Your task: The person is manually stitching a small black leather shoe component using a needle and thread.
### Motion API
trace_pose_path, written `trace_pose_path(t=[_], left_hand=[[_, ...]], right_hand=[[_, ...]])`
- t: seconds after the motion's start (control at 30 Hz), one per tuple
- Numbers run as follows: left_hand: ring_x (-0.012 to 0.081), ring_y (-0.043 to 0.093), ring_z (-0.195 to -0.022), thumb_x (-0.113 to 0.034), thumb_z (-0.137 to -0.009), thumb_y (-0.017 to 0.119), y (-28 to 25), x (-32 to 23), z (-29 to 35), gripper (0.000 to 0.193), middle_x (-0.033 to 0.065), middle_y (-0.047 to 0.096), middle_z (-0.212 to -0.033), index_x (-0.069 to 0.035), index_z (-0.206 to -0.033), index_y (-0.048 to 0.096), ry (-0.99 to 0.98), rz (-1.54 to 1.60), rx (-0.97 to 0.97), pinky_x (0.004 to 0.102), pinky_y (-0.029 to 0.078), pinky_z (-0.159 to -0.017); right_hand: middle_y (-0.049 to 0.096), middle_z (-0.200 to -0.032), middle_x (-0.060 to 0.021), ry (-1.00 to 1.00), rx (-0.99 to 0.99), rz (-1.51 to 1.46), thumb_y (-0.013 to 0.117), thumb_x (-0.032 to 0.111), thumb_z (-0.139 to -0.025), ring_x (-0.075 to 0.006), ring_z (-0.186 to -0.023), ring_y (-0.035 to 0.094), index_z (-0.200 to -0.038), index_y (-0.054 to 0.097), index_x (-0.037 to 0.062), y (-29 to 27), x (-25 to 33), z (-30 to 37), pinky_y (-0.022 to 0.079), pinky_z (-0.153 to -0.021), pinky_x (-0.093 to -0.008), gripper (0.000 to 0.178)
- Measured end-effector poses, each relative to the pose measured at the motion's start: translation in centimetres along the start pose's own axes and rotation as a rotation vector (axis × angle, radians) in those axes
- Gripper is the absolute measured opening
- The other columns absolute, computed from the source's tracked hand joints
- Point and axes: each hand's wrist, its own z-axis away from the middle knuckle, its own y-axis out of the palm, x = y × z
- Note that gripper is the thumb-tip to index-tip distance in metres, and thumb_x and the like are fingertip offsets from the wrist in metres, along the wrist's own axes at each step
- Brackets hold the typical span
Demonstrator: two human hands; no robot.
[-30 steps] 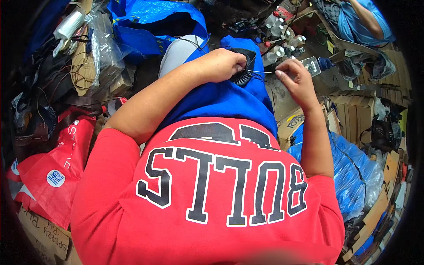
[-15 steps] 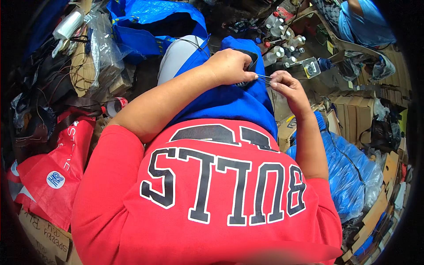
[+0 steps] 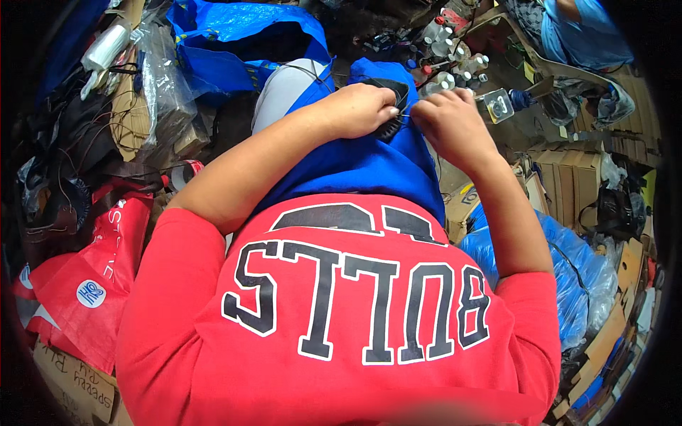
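A black shoe-like piece point(image 3: 390, 128) with a ridged, tread-like edge lies over my blue-covered lap point(image 3: 334, 167). My left hand point(image 3: 361, 111) is closed on it from the left, with the thumb near its right side and part of the piece hidden under the fingers. Just to the right, my right hand point(image 3: 452, 122) is closed with its knuckles up. A thin strand point(image 3: 403, 115) shows in the small gap between the two hands. Its full length and exact kind cannot be made out.
Several plastic bottles point(image 3: 455, 60) stand beyond my right hand. An open blue bag point(image 3: 245, 21) is at the far left, and a red bag point(image 3: 92, 277) lies at the left. Blue plastic-wrapped goods point(image 3: 561, 277) and cardboard boxes point(image 3: 561, 181) sit at the right.
My right hand has moved left and slightly up toward my left hand and turned knuckles up. The thin strands between the hands now show much shorter.
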Motion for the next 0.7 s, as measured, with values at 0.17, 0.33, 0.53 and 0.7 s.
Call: trace_pose_path(t=[0.17, 0.33, 0.53, 0.7], left_hand=[[0.0375, 0.059, -0.076, -0.014, -0.086, 0.052, -1.2, 0.5, 1.3, 0.010, 0.0178, 0.061, -0.076, -0.004, -0.090, 0.053, 0.183, -0.012, 0.072, 0.0443, 0.045, -0.068], [0.0366, 0.059, -0.074, -0.012, -0.083, 0.053, -2.7, 0.6, 2.6, 0.007, 0.0152, 0.061, -0.075, -0.006, -0.087, 0.052, 0.223, -0.118, 0.102, 0.0442, 0.045, -0.066], [0.0356, 0.061, -0.074, -0.010, -0.083, 0.053, -4.8, 1.6, 5.8, 0.004, 0.0148, 0.062, -0.073, -0.007, -0.085, 0.052, 0.222, -0.171, -0.049, 0.0433, 0.046, -0.065], [0.0361, 0.060, -0.077, -0.012, -0.084, 0.055, -3.5, 0.0, 4.6, 0.007, 0.0166, 0.062, -0.078, -0.005, -0.085, 0.054, 0.164, -0.030, -0.075, 0.0432, 0.047, -0.066]], right_hand=[[0.062, -0.076, -0.0024, -0.039, 0.157, 0.077, 0.055, 0.011, -0.079, -0.0222, -0.086, 0.059, -0.087, 0.055, 0.0143, 0.4, 0.5, -1.1, 0.038, -0.084, -0.0386, 0.009], [0.061, -0.074, -0.0053, -0.069, 0.085, -0.194, 0.055, 0.006, -0.077, -0.0239, -0.083, 0.058, -0.086, 0.055, 0.0137, 1.1, -0.4, -0.2, 0.039, -0.081, -0.0374, 0.011], [0.062, -0.075, -0.0104, 0.342, 0.072, -0.212, 0.062, 0.008, -0.075, -0.0254, -0.075, 0.059, -0.082, 0.060, 0.0126, 1.4, -5.8, 6.5, 0.043, -0.074, -0.0341, 0.009], [0.064, -0.085, -0.0061, 0.539, -0.618, -1.619, 0.062, 0.010, -0.085, -0.0153, -0.076, 0.057, -0.090, 0.062, 0.0000, -1.6, -7.8, 5.2, 0.046, -0.077, -0.0292, 0.011]])
